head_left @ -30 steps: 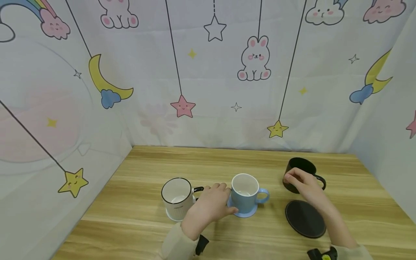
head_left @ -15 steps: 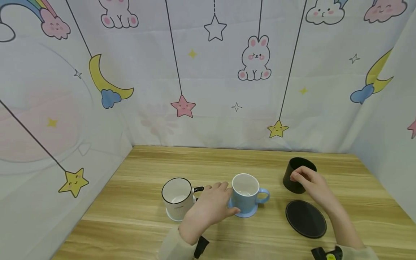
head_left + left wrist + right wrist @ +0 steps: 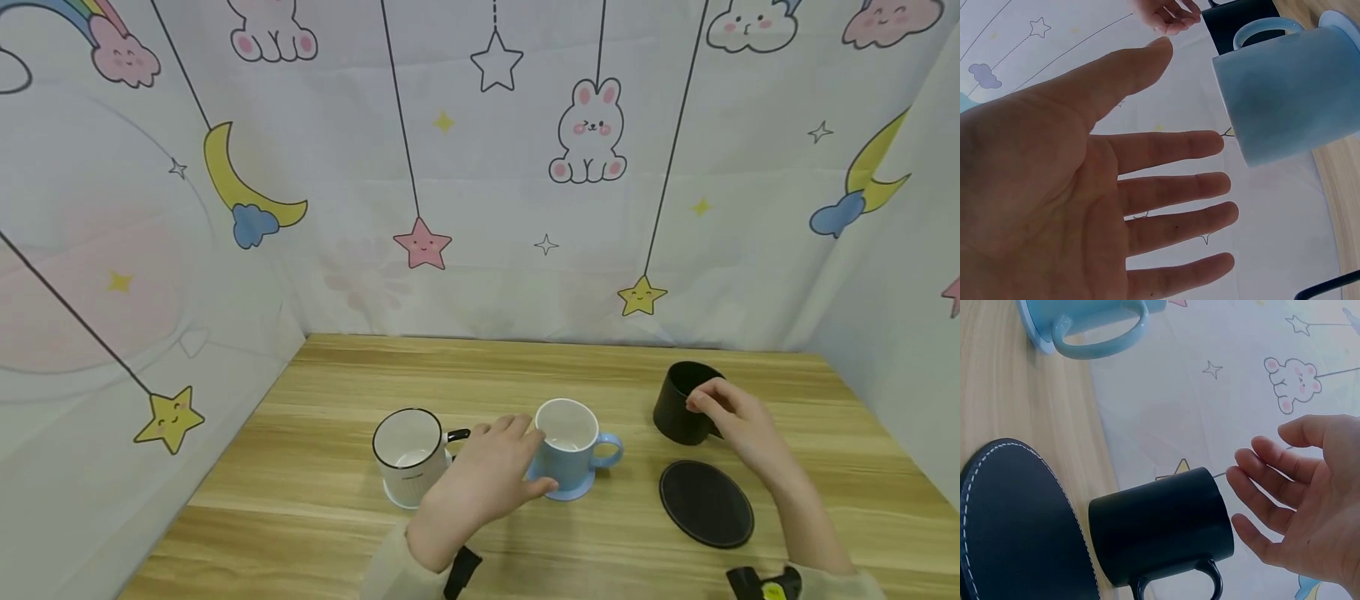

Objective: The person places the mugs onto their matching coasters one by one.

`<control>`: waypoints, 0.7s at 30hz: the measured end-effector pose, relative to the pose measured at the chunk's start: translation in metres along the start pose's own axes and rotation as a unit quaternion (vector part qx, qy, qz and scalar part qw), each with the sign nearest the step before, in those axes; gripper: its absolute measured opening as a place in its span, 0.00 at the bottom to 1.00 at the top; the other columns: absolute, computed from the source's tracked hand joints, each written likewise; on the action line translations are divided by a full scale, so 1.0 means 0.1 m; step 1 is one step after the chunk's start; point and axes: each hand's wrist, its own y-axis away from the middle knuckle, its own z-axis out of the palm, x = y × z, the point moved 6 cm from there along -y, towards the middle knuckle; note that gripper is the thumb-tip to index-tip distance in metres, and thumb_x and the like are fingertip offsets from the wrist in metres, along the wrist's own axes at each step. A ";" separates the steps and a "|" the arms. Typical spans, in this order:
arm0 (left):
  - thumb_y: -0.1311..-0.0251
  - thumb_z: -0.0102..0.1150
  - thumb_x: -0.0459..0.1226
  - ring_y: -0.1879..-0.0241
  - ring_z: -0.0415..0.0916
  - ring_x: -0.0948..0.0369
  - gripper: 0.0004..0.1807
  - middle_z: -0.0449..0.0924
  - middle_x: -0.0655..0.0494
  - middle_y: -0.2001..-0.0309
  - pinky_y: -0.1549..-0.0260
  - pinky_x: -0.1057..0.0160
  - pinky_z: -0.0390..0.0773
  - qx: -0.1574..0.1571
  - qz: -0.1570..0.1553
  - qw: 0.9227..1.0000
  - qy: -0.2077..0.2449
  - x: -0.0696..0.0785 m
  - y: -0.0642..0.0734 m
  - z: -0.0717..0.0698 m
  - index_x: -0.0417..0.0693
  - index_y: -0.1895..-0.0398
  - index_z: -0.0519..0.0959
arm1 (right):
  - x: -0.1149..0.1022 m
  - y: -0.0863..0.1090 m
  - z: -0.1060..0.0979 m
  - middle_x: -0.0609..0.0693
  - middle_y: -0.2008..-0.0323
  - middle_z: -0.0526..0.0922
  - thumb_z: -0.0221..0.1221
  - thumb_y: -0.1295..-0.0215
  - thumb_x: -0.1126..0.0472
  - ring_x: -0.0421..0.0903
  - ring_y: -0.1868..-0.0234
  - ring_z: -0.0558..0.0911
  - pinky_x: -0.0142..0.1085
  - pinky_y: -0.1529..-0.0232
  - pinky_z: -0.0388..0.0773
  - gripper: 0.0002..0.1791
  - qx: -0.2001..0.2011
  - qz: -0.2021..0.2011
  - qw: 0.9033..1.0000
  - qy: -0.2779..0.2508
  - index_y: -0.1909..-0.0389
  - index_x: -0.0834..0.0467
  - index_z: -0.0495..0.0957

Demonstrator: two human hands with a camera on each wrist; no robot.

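Observation:
A light blue mug (image 3: 567, 446) stands on a blue coaster (image 3: 572, 493) mid-table, its handle to the right. My left hand (image 3: 483, 467) hovers just left of it with fingers extended; in the left wrist view its palm holds nothing and a gap separates it from the mug. At the right stands a black mug (image 3: 675, 408), and my right hand (image 3: 738, 425) is in the air near its rim, fingers loosely bent. The right wrist view shows that hand (image 3: 1310, 500) apart from the black mug. A black coaster (image 3: 707, 504) with light edge stitching lies bare in front.
A white mug (image 3: 408, 454) with a black rim and handle sits on a white coaster (image 3: 397, 500) at the left. A white cloth (image 3: 480, 183) with cartoon prints hangs behind and beside the wooden table (image 3: 337, 550).
My right hand has drawn back to the right, away from the black mug's rim. The left hand has shifted only slightly. The mugs have stayed in place.

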 end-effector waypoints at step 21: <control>0.28 0.67 0.54 0.33 0.77 0.56 0.28 0.79 0.52 0.32 0.40 0.55 0.81 0.081 0.126 0.989 -0.015 0.30 -0.13 0.03 0.52 0.32 0.78 | 0.09 0.06 -0.26 0.61 0.50 0.86 0.52 0.14 0.54 0.22 0.57 0.76 0.23 0.56 0.72 0.19 0.031 0.005 0.999 0.009 0.47 0.67 0.81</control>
